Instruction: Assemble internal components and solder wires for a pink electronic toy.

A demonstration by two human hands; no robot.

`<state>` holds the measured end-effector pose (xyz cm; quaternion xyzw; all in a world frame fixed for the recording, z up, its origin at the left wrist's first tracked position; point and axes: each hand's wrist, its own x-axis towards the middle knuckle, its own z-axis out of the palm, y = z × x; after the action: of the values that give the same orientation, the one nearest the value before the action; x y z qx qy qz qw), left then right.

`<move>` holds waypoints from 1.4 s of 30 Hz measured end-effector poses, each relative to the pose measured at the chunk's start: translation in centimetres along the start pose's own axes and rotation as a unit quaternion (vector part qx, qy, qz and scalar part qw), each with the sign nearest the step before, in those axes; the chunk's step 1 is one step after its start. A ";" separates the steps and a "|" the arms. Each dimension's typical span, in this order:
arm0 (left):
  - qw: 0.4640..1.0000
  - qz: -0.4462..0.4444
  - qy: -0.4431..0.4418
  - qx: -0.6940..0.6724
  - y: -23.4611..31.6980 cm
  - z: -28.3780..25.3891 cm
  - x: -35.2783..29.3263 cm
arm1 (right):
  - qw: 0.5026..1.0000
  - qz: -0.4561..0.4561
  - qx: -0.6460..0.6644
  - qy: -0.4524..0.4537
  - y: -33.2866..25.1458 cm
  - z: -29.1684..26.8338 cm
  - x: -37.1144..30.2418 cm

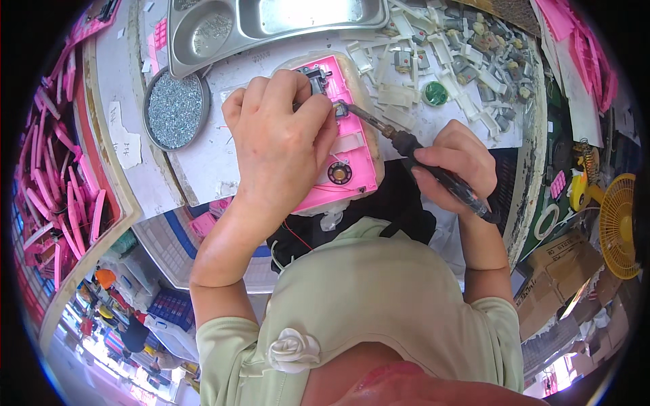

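Note:
My right hand (pixel 460 166) grips a soldering iron (pixel 443 176) by its black handle, its metal shaft slanting up and left. The tip touches or nearly touches a small part inside a pink plastic casing (pixel 359 152). My left hand (pixel 281 132) is over the casing's left side, fingers bent and pinched together. Whatever lies between those fingertips is hidden; a dark grey part (pixel 317 82) shows beside them. A round speaker (pixel 340 172) with thin wires sits at the casing's near end. The casing rests on a pale pad (pixel 372 122).
At left stands a round bowl (pixel 205 91) of small screws; behind it is a metal tray (pixel 244 34) with compartments. White plastic pieces and small motors (pixel 467 68) are heaped at right, near a green round thing (pixel 435 93). Pink parts (pixel 68 176) fill the far left; a yellow fan (pixel 617 227) is right.

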<state>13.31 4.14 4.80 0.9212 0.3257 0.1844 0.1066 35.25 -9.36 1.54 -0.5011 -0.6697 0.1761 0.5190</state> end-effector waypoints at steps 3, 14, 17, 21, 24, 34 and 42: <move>1.000 0.010 0.014 -0.013 -0.3 0.5 -0.2 | 1.000 -0.011 -0.004 -0.012 0.2 0.0 0.1; 1.000 0.020 0.016 -0.012 -0.4 0.5 -0.1 | 1.000 -0.022 -0.016 -0.003 0.0 -1.4 0.4; 1.000 0.019 0.014 -0.012 -0.3 0.4 -0.1 | 1.000 -0.023 -0.017 0.007 -0.1 -1.5 0.5; 1.000 0.022 0.014 -0.007 -0.4 0.4 0.0 | 0.999 -0.024 -0.020 0.014 -0.2 -1.8 0.5; 1.000 0.019 0.009 -0.006 -0.3 0.4 0.0 | 0.999 -0.026 -0.019 0.014 -0.2 -1.9 0.5; 1.000 0.025 0.016 0.001 -0.3 0.4 0.0 | 0.999 -0.027 -0.023 0.012 -0.4 -2.2 0.6; 1.000 0.026 0.013 0.001 -0.3 0.4 0.0 | 0.999 -0.027 -0.019 0.010 -0.4 -1.8 0.6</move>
<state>13.30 4.35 4.36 0.9271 0.3028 0.1987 0.0967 36.66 -9.53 2.87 -0.4940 -0.6812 0.1445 0.5207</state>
